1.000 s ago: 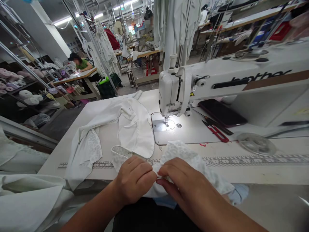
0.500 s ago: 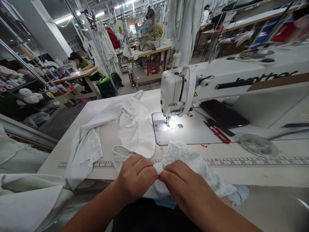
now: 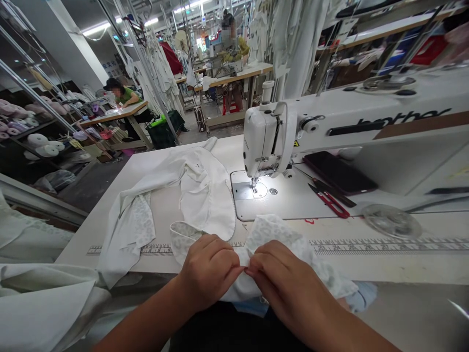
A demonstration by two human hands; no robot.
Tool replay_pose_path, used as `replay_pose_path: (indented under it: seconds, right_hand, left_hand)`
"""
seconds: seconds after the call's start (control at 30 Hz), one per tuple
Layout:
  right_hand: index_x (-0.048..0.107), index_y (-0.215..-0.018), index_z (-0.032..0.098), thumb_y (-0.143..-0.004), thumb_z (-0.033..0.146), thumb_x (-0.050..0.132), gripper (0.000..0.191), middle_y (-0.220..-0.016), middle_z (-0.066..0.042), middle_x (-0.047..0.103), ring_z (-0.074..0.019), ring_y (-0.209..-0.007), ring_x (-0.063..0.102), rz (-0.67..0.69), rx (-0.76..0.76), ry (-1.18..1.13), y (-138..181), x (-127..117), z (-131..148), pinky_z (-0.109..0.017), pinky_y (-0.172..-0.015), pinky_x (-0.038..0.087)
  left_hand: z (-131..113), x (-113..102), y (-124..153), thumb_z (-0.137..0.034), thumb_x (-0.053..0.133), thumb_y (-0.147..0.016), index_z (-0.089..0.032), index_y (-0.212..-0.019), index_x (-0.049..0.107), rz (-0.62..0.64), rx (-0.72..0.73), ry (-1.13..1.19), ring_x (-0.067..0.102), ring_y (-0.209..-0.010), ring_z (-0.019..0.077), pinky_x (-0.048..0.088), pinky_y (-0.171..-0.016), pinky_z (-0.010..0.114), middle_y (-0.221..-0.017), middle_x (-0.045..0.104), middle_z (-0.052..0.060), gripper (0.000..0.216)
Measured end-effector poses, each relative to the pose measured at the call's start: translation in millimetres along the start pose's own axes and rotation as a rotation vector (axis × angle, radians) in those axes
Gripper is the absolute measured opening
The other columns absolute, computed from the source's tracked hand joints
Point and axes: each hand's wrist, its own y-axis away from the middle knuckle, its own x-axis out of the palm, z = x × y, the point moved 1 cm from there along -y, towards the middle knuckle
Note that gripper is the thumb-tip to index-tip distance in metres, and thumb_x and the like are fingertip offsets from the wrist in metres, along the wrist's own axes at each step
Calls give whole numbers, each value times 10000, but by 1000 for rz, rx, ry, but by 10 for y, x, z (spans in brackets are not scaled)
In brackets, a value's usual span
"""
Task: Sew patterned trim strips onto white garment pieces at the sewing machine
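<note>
My left hand (image 3: 208, 270) and my right hand (image 3: 284, 279) meet at the table's near edge, both pinched on a small white printed fabric piece (image 3: 276, 233). Their fingertips touch over a fold of it. The piece drapes over the edge toward my lap. A larger white garment (image 3: 198, 188) lies spread on the table to the left, with a curved edge close to my left hand. The white sewing machine (image 3: 340, 129) stands behind, its lit needle plate (image 3: 252, 190) just beyond the fabric.
Red thread snips (image 3: 331, 203) and a dark phone (image 3: 339, 172) lie right of the needle. A clear round disc (image 3: 392, 220) rests further right. A ruler strip (image 3: 384, 243) runs along the table front. White cloth (image 3: 40, 298) piles at my left. Other people work at distant tables.
My hands have shifted slightly up and to the right while keeping their pinch on the fabric. The view has turned a little to the left.
</note>
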Motion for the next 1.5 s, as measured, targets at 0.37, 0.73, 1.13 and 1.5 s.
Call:
replay_pose_path:
  seconds: [0.37,0.73,1.13,1.5]
  right_hand:
    - [491,-896,242,-950,187,453,87,-829,7,524,-143,-724,516,107,235,-162,-63,-173,29,-281,-611,426]
    - [445,-782,216,-898,138,421,142,-774,-21,544,-183,-717,527,183,235,-21,-152,-128,127,-311,-595,406]
    - [400,-758,242,-949,344,382,217,-607,41,466,-135,-544,444,9,484,-170,123,-282,-264,-252,-474,371]
    - [574,-987,241,-924,285,477,124,-962,-65,636,-215,-817,621,-209,320,176,68,-487,-349,-352,-681,518]
  left_hand:
    - [8,14,23,-69,568,-841,-182,-670,516,8,81,-126,515,-656,139,429,-628,285,-683,595,5,211]
    - [-13,26,18,-60,554,-844,-183,-677,519,36,80,-127,515,-650,139,432,-624,287,-679,601,5,210]
    - [51,-92,91,-124,632,-845,-179,-669,520,-4,49,-113,492,-637,137,419,-594,275,-656,582,4,215]
    - [0,-117,-47,-97,627,-851,-164,-880,643,24,55,-146,523,-609,125,434,-574,266,-654,588,6,75]
